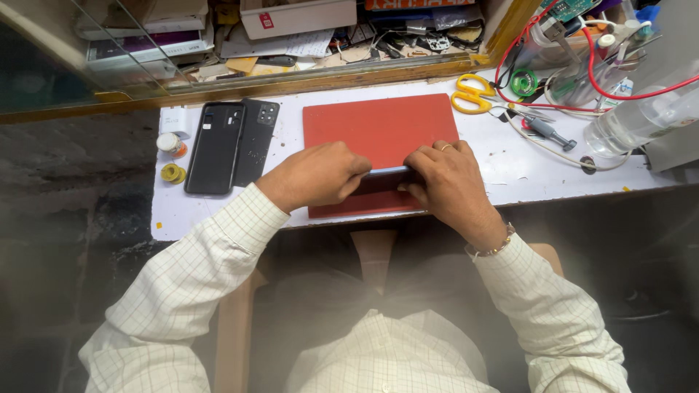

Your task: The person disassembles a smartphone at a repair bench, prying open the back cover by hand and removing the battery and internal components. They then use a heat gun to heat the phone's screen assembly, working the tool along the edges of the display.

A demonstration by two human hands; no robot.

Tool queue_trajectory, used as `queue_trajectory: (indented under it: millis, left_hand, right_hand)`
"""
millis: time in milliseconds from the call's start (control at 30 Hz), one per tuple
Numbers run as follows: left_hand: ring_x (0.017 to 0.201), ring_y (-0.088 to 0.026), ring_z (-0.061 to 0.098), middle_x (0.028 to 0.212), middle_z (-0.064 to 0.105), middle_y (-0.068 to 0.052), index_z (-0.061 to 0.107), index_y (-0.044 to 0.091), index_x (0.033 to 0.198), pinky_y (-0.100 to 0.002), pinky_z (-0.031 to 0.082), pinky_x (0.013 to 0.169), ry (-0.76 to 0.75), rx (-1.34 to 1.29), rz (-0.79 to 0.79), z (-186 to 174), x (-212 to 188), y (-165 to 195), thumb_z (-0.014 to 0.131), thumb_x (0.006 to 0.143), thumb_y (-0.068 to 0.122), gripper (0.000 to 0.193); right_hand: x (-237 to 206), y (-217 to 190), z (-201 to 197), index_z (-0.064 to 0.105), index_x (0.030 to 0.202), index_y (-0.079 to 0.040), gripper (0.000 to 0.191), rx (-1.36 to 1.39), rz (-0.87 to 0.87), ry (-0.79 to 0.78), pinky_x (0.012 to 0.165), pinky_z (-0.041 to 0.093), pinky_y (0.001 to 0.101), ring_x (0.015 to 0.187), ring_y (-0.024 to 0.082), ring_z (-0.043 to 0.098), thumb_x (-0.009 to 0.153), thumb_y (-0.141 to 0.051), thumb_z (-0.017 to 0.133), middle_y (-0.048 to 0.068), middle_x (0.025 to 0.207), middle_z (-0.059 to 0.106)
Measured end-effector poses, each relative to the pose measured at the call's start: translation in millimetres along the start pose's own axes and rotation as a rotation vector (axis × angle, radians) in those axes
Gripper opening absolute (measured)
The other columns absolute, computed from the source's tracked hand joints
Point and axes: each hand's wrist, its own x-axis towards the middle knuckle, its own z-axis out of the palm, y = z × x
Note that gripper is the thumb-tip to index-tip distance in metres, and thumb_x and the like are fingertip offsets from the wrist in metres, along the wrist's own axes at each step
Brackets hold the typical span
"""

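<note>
Head view: left hand (317, 175) and right hand (448, 182), fingers closed on ends of thin phone (389, 172), held edge-up over near part of red mat (378, 131) on table (510, 156); black back covers (229, 145) left.

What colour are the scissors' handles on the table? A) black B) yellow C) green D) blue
B: the scissors lying on the white table, just past the top right corner of the red mat, have bright yellow handles.
</note>
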Motion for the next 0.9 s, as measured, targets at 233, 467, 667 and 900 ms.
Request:
queue_trajectory:
  millis: [233, 467, 667, 900]
  left_hand:
    - [0.075, -0.041, 0.066, 0.079, 0.069, -0.019, 0.066, 0.004, 0.091, -0.052, 0.052, 0.068, 0.078, -0.011, 0.062, 9.7, 0.3, 2.6, 0.058, 0.091, 0.009, 0.010]
    - [0.080, -0.041, 0.067, 0.083, 0.070, -0.019, 0.065, 0.003, 0.094, -0.053, 0.052, 0.071, 0.078, -0.025, 0.085, 10.2, 14.5, 7.4, 0.055, 0.092, 0.008, 0.012]
    - [0.079, -0.041, 0.066, 0.081, 0.069, -0.019, 0.066, 0.004, 0.092, -0.053, 0.052, 0.070, 0.022, -0.022, 0.034, 10.1, 24.2, 16.3, 0.054, 0.094, 0.011, 0.014]
    - [0.075, -0.042, 0.067, 0.079, 0.069, -0.019, 0.066, 0.003, 0.084, -0.055, 0.053, 0.066, 0.038, 0.070, 0.028, 14.2, 29.9, 21.7, 0.055, 0.092, 0.010, 0.015]
  right_hand:
    - [-1.3, -1.7, 0.2, 0.068, 0.092, -0.010, 0.033, 0.006, 0.022, 0.026, 0.082, 0.042, 0.0433, 0.087, 0.027, 0.060, 0.070, -0.022, 0.089, 0.004, 0.086, 0.067]
    - [-13.1, 17.2, -0.2, 0.065, 0.108, -0.004, 0.050, 0.230, 0.040, 0.199, 0.089, 0.046, 0.0431, 0.099, 0.031, 0.061, 0.065, -0.015, 0.089, 0.011, 0.102, 0.068]
    - [-30.7, 35.3, 17.1, 0.063, 0.108, -0.002, 0.040, 0.607, 0.358, 0.148, 0.077, 0.054, 0.0314, 0.086, 0.017, 0.069, 0.076, -0.006, 0.087, 0.007, 0.095, 0.072]
    - [-32.8, 37.3, 23.7, 0.064, 0.106, -0.002, 0.036, 0.679, 0.456, 0.131, 0.064, 0.051, 0.0272, 0.077, 0.011, 0.063, 0.077, -0.004, 0.086, 0.005, 0.087, 0.070]
